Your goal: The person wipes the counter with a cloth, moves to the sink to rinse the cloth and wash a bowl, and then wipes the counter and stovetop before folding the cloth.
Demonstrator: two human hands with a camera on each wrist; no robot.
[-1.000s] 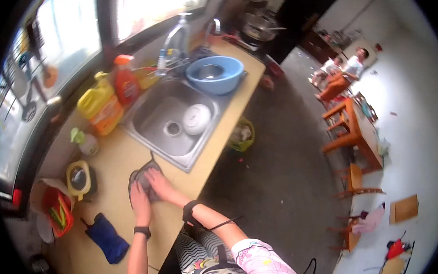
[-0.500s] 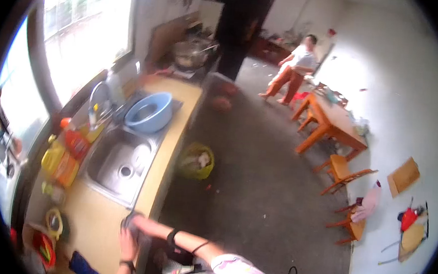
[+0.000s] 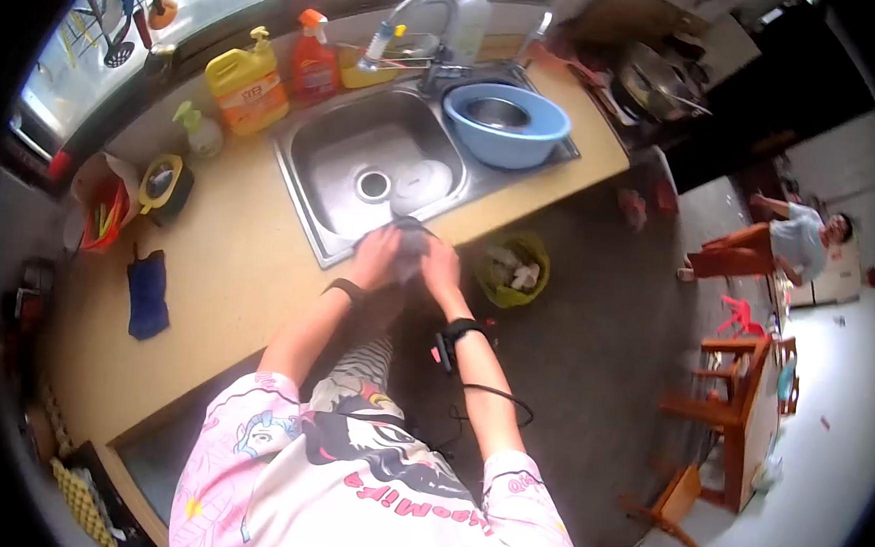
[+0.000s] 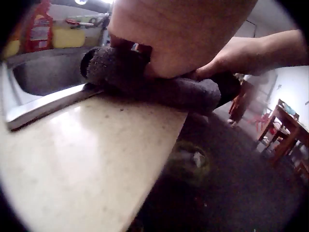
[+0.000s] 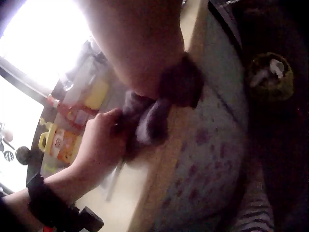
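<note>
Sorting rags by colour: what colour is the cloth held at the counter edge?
Dark grey; the cloth shows best in the left wrist view.

My tan surface [image 3: 228,261] runs from lower left to upper right of the frame, with a steel sink [image 3: 337,152] set in its middle. A blue basin [image 3: 507,127] sits at the sink's right. A yellow jug [image 3: 247,86] and a red spray bottle [image 3: 313,65] stand along the back edge, a blue mitt [image 3: 148,293] lies at left, and a grey cloth [image 3: 409,240] is on the front edge.
</note>
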